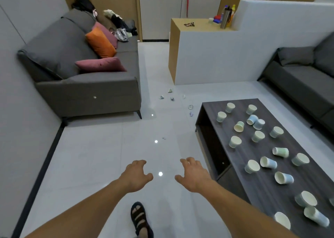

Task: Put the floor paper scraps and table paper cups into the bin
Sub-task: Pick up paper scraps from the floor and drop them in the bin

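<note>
Several small paper scraps (171, 94) lie on the white tile floor between the grey sofa and the dark coffee table (240, 154); one tiny scrap (164, 138) lies nearer to me. Several pale green and blue paper cups (258, 136) are scattered over the table top, some upright, some tipped over. My left hand (136, 176) and my right hand (194, 174) reach forward over the bare floor, fingers loosely spread, holding nothing. No bin is in view.
A grey sofa (86, 85) with orange and pink cushions stands at the left. A white partition with a wooden counter (197, 53) stands ahead, and a second grey sofa (303, 82) at the right. My sandalled foot (140, 218) is below. A person stands behind the partition.
</note>
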